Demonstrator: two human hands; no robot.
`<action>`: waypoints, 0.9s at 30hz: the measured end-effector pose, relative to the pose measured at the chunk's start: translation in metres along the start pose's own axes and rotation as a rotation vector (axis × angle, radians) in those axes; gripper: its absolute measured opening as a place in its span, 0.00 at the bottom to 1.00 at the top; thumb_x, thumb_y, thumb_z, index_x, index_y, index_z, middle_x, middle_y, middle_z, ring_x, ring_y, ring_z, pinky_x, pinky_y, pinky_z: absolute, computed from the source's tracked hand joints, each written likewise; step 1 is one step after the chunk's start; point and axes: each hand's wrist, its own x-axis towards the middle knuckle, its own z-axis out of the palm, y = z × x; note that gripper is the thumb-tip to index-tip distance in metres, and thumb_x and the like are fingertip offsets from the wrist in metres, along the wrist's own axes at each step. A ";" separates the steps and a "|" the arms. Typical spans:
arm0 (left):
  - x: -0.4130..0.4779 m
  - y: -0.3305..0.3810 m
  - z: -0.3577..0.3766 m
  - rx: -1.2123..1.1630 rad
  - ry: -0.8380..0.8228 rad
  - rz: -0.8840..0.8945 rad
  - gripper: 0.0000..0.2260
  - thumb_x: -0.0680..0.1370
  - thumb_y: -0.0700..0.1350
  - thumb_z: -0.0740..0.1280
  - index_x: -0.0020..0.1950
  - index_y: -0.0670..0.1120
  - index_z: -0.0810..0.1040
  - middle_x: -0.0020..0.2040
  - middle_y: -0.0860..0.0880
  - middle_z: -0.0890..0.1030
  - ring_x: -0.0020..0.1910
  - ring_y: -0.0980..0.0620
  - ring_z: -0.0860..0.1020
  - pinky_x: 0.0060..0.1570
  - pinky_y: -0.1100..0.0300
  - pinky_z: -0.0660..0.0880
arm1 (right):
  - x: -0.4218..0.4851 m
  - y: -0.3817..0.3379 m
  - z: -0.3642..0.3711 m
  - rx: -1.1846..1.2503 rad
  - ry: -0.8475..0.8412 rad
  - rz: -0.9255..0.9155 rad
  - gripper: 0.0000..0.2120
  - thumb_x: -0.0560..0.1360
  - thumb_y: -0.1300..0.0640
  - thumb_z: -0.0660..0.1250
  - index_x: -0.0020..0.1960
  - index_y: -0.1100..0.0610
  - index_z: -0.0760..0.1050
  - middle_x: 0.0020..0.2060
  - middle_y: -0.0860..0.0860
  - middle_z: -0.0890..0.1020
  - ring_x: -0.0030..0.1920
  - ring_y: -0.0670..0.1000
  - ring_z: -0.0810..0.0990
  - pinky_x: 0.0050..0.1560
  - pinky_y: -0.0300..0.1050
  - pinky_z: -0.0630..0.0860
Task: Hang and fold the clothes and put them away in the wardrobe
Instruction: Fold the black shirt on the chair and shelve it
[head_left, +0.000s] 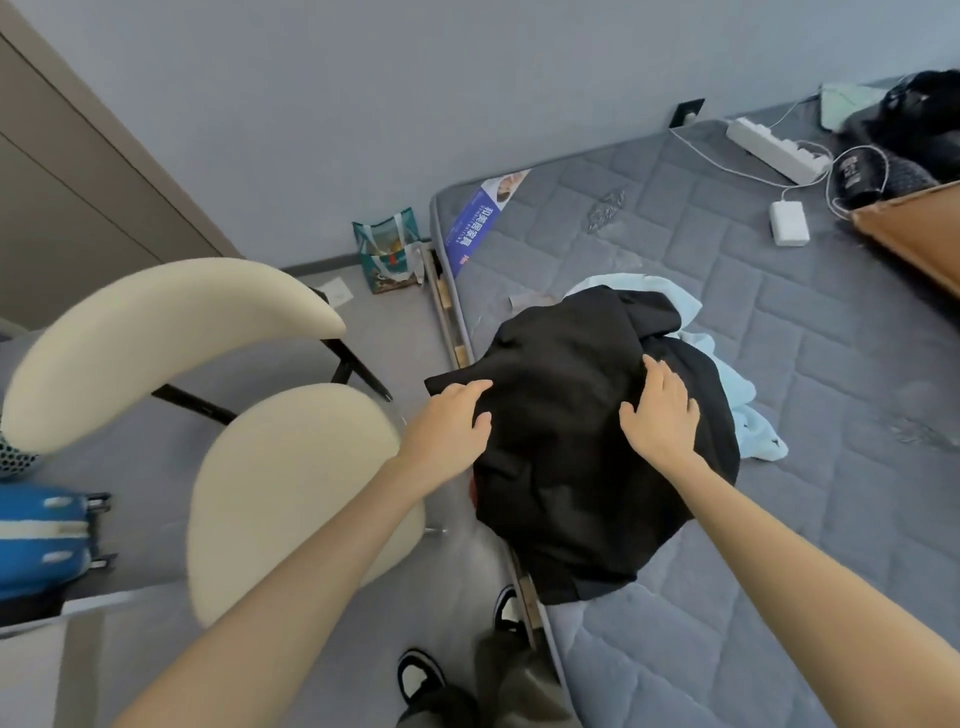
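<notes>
A black garment (566, 457) lies bunched at the near edge of the grey quilted mattress (779, 364). My left hand (449, 421) rests on its left side with straight fingers, the thumb lying on the cloth. My right hand (662, 415) lies flat on its upper right part, fingers spread. Under and behind the black garment a light blue garment (727, 384) sticks out to the right. Part of the black cloth hangs over the mattress edge.
A cream chair (275, 467) stands close on the left. A blue suitcase (41, 535) is at the far left, a green bag (389, 249) by the wall. On the mattress lie a power strip (774, 148), a white charger (789, 223), dark clothes (919, 119) and a cardboard box (914, 228).
</notes>
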 end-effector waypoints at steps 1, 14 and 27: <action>0.009 0.003 0.002 0.004 -0.004 0.006 0.21 0.82 0.47 0.59 0.75 0.51 0.63 0.71 0.49 0.70 0.67 0.50 0.71 0.63 0.55 0.70 | 0.009 0.003 0.003 -0.009 0.002 0.020 0.31 0.77 0.56 0.65 0.76 0.56 0.56 0.75 0.56 0.62 0.74 0.58 0.61 0.73 0.61 0.56; 0.073 0.039 0.038 0.014 -0.080 0.156 0.24 0.82 0.47 0.59 0.77 0.53 0.57 0.72 0.48 0.67 0.67 0.49 0.70 0.62 0.53 0.72 | -0.021 0.031 0.011 0.094 -0.308 -0.370 0.17 0.77 0.53 0.66 0.66 0.52 0.74 0.49 0.47 0.79 0.44 0.46 0.76 0.51 0.42 0.75; 0.102 0.053 0.092 0.411 -0.234 0.259 0.25 0.81 0.43 0.61 0.75 0.56 0.59 0.76 0.50 0.59 0.71 0.46 0.64 0.64 0.50 0.68 | 0.034 0.064 -0.014 0.304 0.045 0.120 0.23 0.77 0.52 0.66 0.70 0.50 0.66 0.69 0.54 0.67 0.68 0.58 0.64 0.68 0.48 0.60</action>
